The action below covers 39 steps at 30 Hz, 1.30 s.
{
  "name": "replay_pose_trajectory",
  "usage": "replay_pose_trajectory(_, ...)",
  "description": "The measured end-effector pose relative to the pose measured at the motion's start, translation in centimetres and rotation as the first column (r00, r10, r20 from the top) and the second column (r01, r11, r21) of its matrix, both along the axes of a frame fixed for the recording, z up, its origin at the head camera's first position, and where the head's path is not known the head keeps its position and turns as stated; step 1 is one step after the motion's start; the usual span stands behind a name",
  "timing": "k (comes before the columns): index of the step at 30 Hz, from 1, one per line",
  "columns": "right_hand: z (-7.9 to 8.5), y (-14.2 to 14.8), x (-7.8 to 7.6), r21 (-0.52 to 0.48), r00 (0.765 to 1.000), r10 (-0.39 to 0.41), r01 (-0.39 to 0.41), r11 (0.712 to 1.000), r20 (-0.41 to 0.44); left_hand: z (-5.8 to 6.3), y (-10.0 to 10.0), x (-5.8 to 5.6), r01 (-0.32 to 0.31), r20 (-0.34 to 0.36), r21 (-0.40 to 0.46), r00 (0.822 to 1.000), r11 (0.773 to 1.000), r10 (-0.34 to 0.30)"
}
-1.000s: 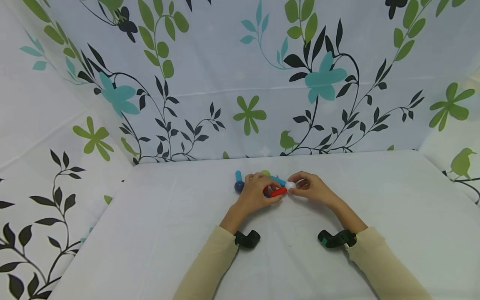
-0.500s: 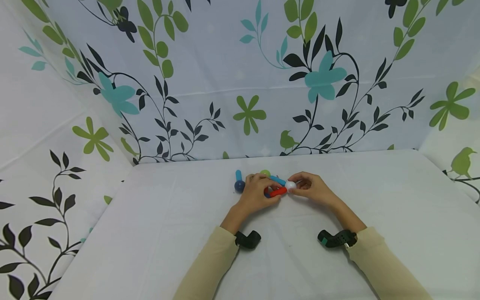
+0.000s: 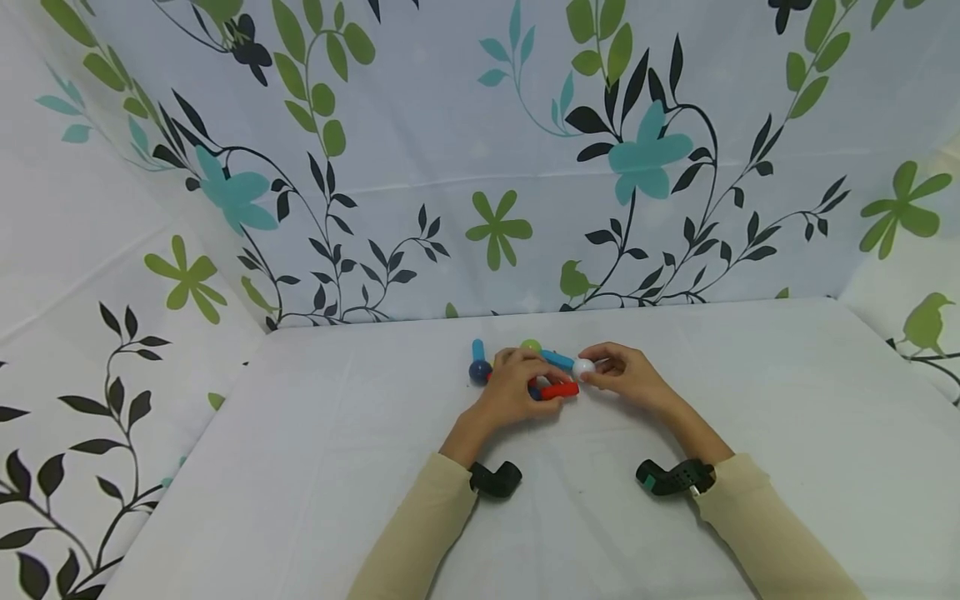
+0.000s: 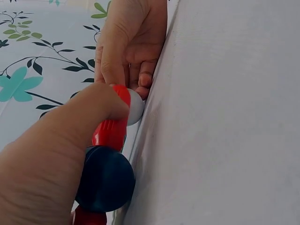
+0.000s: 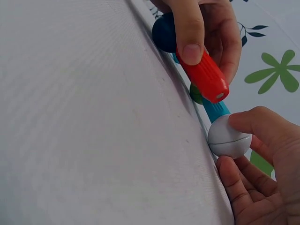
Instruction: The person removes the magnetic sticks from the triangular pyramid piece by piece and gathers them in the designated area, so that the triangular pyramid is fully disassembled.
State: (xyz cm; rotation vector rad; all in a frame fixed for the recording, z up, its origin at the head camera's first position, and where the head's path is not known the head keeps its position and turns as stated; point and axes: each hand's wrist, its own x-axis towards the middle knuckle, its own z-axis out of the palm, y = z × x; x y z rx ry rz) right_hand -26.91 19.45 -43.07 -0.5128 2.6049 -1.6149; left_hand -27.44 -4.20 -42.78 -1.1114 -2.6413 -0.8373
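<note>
My left hand pinches a red rod between thumb and fingers. One end of this rod meets a dark blue ball; its other end, with a small metal tip, points freely near the white ball. The white ball is pinched between the thumb and fingers of my right hand. A light blue rod runs from the white ball to a green ball. Part of another red piece shows below the dark blue ball in the left wrist view. My left hand hides the middle of the assembly.
Left of my left hand, a second dark blue ball lies with a light blue rod behind it. White cloth covers the table. A patterned curtain hangs behind its back edge.
The free end of the red rod has come away from beside the white ball and now sits slightly nearer the front. The white ball has shifted a little to the back right with my right hand.
</note>
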Motion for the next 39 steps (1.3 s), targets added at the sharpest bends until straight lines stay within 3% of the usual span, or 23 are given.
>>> replay_pose_trajectory(12, 0.0, 0.2, -0.3, -0.036, 0.999, -0.003, 0.004, 0.999, 0.042, 0.2, 0.1, -0.1, 0.042, -0.024, -0.093, 0.999, 0.995, -0.044)
replay_pose_trajectory(22, -0.2, -0.1, 0.1, -0.053, 0.999, -0.039, 0.041, 0.998, 0.039, 0.5, 0.7, -0.2, -0.024, 0.024, 0.016, 0.999, 1.000, 0.024)
replay_pose_trajectory(29, -0.3, -0.3, 0.1, -0.048, 0.998, -0.059, 0.061, 0.997, 0.034, 0.5, 1.1, -1.0, -0.028, -0.024, 0.055, 0.999, 0.998, 0.029)
replay_pose_trajectory(34, -0.6, -0.3, -0.1, -0.041, 0.998, -0.058, 0.059, 0.997, 0.016, 0.8, 1.6, -1.7, -0.057, 0.003, -0.022, 0.998, 0.998, 0.057)
replay_pose_trajectory(39, -0.7, -0.2, 0.0, -0.059, 0.998, -0.055, 0.056, 0.997, 0.021, 1.1, 2.3, -2.3, -0.103, 0.102, -0.127, 0.988, 0.987, 0.116)
